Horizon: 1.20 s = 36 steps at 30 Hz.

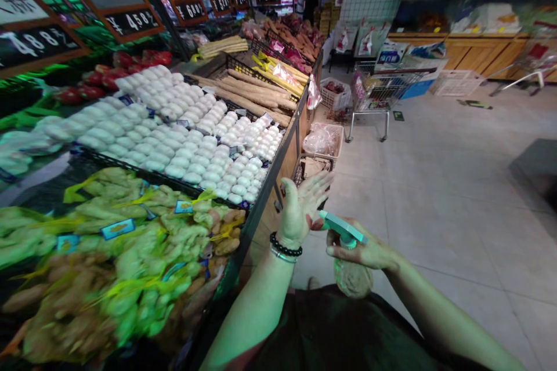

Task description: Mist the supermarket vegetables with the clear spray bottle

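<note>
My right hand (354,249) is wrapped round a spray bottle (353,278) with a pale green trigger head. The nozzle points left at my left hand (302,208), very near its palm. That left hand is held up with its fingers stretched out and nothing in it. A dark beaded bracelet (285,244) and a lighter bangle circle the left wrist. To the left of my arms lie netted bags of ginger (161,232). Beyond these, rows of white bulbs, apparently garlic, (183,145) fill a black tray.
Long brown roots (256,93) lie in crates farther along the stand (278,168). Price signs (130,17) hang above the produce. On the floor ahead are a white crate (324,142) and a loaded shopping cart (378,98). A person (310,0) stands far back.
</note>
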Available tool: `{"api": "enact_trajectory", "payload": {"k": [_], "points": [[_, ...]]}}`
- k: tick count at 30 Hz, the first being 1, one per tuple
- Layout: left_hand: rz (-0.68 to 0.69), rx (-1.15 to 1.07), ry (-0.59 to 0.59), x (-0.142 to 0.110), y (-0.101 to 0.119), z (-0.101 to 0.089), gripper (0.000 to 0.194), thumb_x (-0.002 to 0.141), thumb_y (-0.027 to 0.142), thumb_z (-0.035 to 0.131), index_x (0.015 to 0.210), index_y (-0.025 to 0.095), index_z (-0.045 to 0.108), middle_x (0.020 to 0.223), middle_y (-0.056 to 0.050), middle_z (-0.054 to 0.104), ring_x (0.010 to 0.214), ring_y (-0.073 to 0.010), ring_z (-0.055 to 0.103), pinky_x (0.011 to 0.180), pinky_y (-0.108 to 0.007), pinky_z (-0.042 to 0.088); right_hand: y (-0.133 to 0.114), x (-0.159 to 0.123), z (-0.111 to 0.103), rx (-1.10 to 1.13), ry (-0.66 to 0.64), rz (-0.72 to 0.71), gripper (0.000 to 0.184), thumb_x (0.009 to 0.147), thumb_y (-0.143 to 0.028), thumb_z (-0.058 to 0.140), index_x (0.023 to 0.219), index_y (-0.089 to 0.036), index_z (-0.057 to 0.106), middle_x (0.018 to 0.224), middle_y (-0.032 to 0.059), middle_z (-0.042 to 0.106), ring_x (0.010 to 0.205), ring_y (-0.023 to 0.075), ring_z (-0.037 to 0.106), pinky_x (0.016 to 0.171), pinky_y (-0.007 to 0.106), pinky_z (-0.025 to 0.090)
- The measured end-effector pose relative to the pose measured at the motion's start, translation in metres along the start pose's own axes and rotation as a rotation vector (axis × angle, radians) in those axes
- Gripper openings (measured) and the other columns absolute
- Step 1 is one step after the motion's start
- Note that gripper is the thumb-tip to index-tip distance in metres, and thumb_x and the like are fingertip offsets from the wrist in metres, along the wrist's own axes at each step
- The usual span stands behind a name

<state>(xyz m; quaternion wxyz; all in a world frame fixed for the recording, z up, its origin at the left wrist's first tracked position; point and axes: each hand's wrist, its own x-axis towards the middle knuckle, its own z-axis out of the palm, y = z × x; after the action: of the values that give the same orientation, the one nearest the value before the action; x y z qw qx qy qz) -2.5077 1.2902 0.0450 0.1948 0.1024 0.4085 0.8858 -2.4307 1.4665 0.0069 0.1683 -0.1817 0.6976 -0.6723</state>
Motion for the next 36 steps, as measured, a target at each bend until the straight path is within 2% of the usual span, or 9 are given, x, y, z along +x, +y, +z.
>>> {"api": "enact_trajectory", "payload": {"k": [2, 5, 11, 16, 19, 22, 27, 31, 36], "points": [[0.007, 0.014, 0.003, -0.001, 0.001, 0.0, 0.11, 0.097, 0.095, 0.015, 0.139, 0.016, 0.079, 0.158, -0.022, 0.072, 0.159, -0.0398, 0.057, 0.137, -0.061, 0.036, 0.0, 0.002, 0.0, -0.028, 0.022, 0.006, 0.031, 0.098, -0.044, 0.086, 0.114, -0.021, 0.076, 0.09, -0.0002, 0.067, 0.076, 0.0157, 0.057, 0.069, 0.028, 0.048], [0.007, 0.042, 0.006, -0.001, 0.002, 0.0, 0.109, 0.099, 0.092, 0.011, 0.138, 0.017, 0.079, 0.156, -0.02, 0.073, 0.158, -0.0393, 0.058, 0.136, -0.061, 0.038, 0.001, 0.006, -0.001, -0.037, 0.061, 0.011, 0.031, 0.099, -0.047, 0.085, 0.094, -0.02, 0.071, 0.083, -0.0011, 0.062, 0.073, 0.0149, 0.052, 0.067, 0.028, 0.044], [0.004, 0.052, 0.023, -0.001, 0.002, -0.005, 0.107, 0.098, 0.094, 0.015, 0.138, 0.019, 0.08, 0.156, -0.019, 0.074, 0.158, -0.0379, 0.059, 0.136, -0.057, 0.039, 0.009, 0.015, -0.009, 0.041, 0.14, 0.016, 0.05, 0.094, -0.049, 0.091, 0.133, -0.024, 0.073, 0.083, -0.0033, 0.064, 0.071, 0.0151, 0.055, 0.068, 0.028, 0.046], [0.032, 0.04, 0.045, -0.001, 0.001, -0.011, 0.104, 0.097, 0.096, 0.024, 0.136, 0.018, 0.081, 0.158, -0.02, 0.073, 0.158, -0.0391, 0.058, 0.133, -0.056, 0.043, 0.004, 0.031, -0.017, 0.111, 0.213, -0.07, 0.039, 0.091, -0.049, 0.093, 0.116, -0.023, 0.075, 0.108, 0.0034, 0.072, 0.084, 0.0177, 0.061, 0.076, 0.033, 0.055], [0.028, 0.047, 0.071, -0.002, -0.001, -0.015, 0.106, 0.098, 0.095, 0.022, 0.139, 0.016, 0.079, 0.157, -0.022, 0.072, 0.158, -0.0397, 0.058, 0.133, -0.056, 0.041, -0.002, 0.041, -0.024, 0.119, 0.305, -0.096, 0.035, 0.09, -0.05, 0.094, 0.098, -0.023, 0.073, 0.092, 0.0006, 0.067, 0.083, 0.0183, 0.06, 0.078, 0.034, 0.055], [0.007, 0.048, 0.088, -0.005, -0.003, -0.018, 0.105, 0.099, 0.094, 0.021, 0.141, 0.017, 0.077, 0.158, -0.021, 0.072, 0.158, -0.0401, 0.058, 0.135, -0.059, 0.037, -0.008, 0.051, -0.031, 0.147, 0.374, -0.103, 0.049, 0.083, -0.051, 0.099, 0.115, -0.024, 0.073, 0.096, 0.0005, 0.069, 0.079, 0.0169, 0.058, 0.076, 0.035, 0.055], [0.016, 0.069, 0.175, -0.011, -0.004, -0.024, 0.096, 0.096, 0.097, 0.033, 0.142, 0.025, 0.077, 0.167, -0.015, 0.066, 0.162, -0.0373, 0.053, 0.135, -0.054, 0.037, -0.034, 0.064, -0.05, 0.119, 0.468, -0.265, 0.062, 0.082, -0.048, 0.099, 0.133, -0.031, 0.07, 0.131, 0.0051, 0.074, 0.08, 0.0159, 0.061, 0.072, 0.034, 0.057], [-0.013, 0.092, 0.203, -0.013, -0.011, -0.032, 0.097, 0.093, 0.099, 0.038, 0.145, 0.027, 0.074, 0.168, -0.016, 0.065, 0.161, -0.037, 0.054, 0.133, -0.053, 0.038, -0.067, 0.07, -0.076, 0.045, 0.569, -0.447, 0.053, 0.082, -0.044, 0.098, 0.128, -0.03, 0.074, 0.126, 0.0052, 0.078, 0.08, 0.019, 0.064, 0.071, 0.037, 0.057], [-0.098, 0.077, 0.146, -0.014, -0.036, -0.038, 0.096, 0.09, 0.099, 0.046, 0.148, 0.026, 0.071, 0.166, -0.018, 0.065, 0.157, -0.0386, 0.057, 0.123, -0.053, 0.045, -0.108, 0.074, -0.105, -0.107, 0.557, -0.573, 0.054, 0.08, -0.054, 0.096, 0.125, -0.028, 0.079, 0.125, 0.0074, 0.078, 0.078, 0.021, 0.063, 0.066, 0.039, 0.054]]}}
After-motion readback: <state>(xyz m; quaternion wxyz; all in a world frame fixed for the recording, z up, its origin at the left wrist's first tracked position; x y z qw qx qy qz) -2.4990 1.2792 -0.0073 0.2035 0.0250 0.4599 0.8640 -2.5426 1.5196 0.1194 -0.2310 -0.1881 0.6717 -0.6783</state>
